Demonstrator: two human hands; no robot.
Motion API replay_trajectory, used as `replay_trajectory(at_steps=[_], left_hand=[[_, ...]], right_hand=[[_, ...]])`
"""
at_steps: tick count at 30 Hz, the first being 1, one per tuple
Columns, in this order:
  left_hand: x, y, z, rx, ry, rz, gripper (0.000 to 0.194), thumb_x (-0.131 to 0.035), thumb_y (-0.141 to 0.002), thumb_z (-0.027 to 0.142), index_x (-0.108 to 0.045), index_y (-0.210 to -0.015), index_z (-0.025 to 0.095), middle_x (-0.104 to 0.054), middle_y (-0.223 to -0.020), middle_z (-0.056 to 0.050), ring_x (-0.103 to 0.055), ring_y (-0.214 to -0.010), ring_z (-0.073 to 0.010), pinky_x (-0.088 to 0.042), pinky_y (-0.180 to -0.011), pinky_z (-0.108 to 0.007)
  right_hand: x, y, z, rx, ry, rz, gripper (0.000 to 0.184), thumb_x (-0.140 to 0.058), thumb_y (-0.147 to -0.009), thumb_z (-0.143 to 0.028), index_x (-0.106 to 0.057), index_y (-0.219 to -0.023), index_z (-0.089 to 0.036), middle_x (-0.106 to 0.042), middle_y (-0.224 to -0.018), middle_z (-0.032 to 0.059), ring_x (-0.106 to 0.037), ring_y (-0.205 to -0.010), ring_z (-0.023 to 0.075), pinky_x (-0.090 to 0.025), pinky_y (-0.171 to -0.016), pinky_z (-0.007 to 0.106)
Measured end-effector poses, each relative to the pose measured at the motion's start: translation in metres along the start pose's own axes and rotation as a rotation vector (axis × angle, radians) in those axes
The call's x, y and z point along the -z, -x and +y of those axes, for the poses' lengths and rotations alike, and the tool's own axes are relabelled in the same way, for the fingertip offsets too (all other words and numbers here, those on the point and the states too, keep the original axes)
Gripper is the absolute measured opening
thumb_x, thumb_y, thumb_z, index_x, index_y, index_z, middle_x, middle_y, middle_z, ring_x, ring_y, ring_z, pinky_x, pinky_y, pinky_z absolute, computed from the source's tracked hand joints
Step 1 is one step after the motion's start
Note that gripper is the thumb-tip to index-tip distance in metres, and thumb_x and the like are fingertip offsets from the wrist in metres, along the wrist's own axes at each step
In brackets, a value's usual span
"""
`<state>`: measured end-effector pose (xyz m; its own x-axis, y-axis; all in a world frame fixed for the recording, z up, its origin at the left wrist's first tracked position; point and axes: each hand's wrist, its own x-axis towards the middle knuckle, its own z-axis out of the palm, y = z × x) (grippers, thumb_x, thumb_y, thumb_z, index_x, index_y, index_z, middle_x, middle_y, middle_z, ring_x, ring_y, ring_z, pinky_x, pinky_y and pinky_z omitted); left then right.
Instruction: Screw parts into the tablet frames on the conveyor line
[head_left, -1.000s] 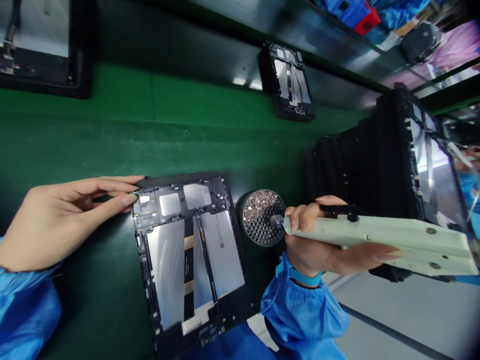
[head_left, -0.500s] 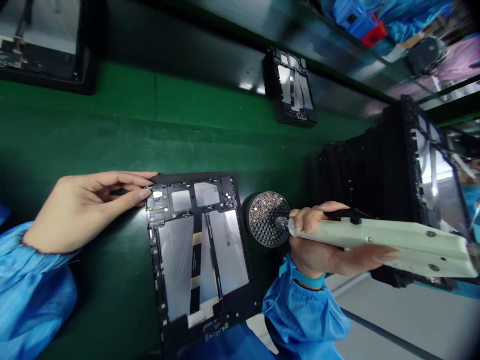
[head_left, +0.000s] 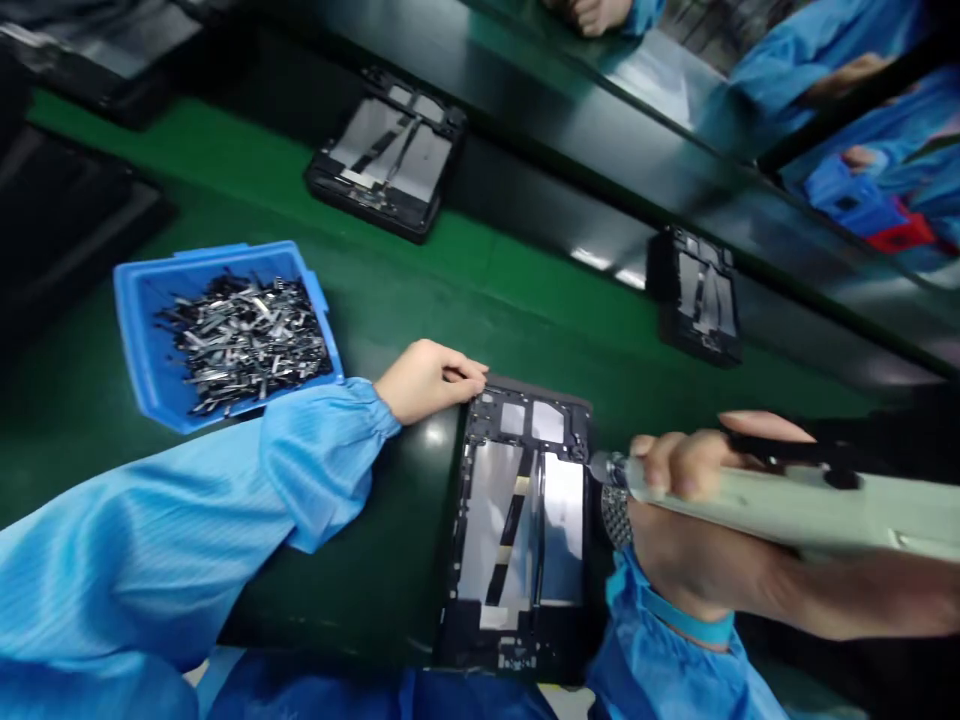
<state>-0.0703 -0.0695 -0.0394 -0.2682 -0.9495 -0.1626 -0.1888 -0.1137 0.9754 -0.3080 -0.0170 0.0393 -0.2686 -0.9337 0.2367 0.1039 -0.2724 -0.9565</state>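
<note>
left hand curled at the tablet frame — right hand gripping an electric screwdriver just beside it

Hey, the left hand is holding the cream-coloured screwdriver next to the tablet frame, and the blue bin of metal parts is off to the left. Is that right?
Not quite. The head view shows the cream-coloured screwdriver in the right hand, not the left. The left hand is empty, at the corner of the tablet frame. The blue bin is as you said.
</note>
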Motion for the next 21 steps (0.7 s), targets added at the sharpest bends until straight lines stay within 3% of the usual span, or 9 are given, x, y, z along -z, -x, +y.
replay_trajectory(at_steps=[4,7,14,21], left_hand=[[-0.004,-0.001,-0.008,-0.048,0.019,0.036,0.006,-0.067,-0.073,0.01,-0.074,-0.073,0.011,-0.076,-0.089,-0.008,-0.071,-0.1,-0.0211,-0.058,-0.084,-0.026],[-0.007,-0.002,-0.008,-0.043,0.0,0.058,0.007,-0.068,-0.072,0.009,-0.074,-0.073,0.011,-0.076,-0.093,-0.008,-0.072,-0.092,-0.0195,-0.058,-0.079,-0.025],[-0.009,-0.001,-0.004,-0.007,-0.04,0.099,0.007,-0.069,-0.072,0.009,-0.073,-0.066,0.013,-0.076,-0.084,-0.004,-0.071,-0.087,-0.0177,-0.056,-0.078,-0.023],[-0.008,0.001,-0.002,0.005,-0.056,0.094,0.007,-0.069,-0.073,0.011,-0.073,-0.069,0.015,-0.076,-0.086,-0.003,-0.068,-0.073,-0.0142,-0.055,-0.075,-0.022]], right_hand=[[-0.074,-0.003,0.005,0.126,-0.037,-0.201,0.067,-0.05,-0.075,-0.08,-0.06,-0.094,-0.017,-0.046,-0.049,-0.0066,-0.042,-0.04,0.0128,-0.043,-0.049,0.031],[-0.101,-0.005,0.015,0.114,-0.078,-0.282,0.065,-0.052,-0.076,-0.079,-0.059,-0.093,-0.017,-0.046,-0.048,-0.0072,-0.043,-0.039,0.0126,-0.043,-0.049,0.03],[-0.113,-0.004,0.042,0.138,-0.036,-0.34,0.059,-0.044,-0.081,-0.072,-0.06,-0.092,-0.017,-0.045,-0.048,-0.0067,-0.043,-0.039,0.0128,-0.044,-0.051,0.03],[-0.122,-0.004,0.045,0.135,-0.023,-0.329,0.058,-0.045,-0.08,-0.072,-0.059,-0.088,-0.016,-0.044,-0.045,-0.0073,-0.04,-0.037,0.0122,-0.042,-0.047,0.028]])
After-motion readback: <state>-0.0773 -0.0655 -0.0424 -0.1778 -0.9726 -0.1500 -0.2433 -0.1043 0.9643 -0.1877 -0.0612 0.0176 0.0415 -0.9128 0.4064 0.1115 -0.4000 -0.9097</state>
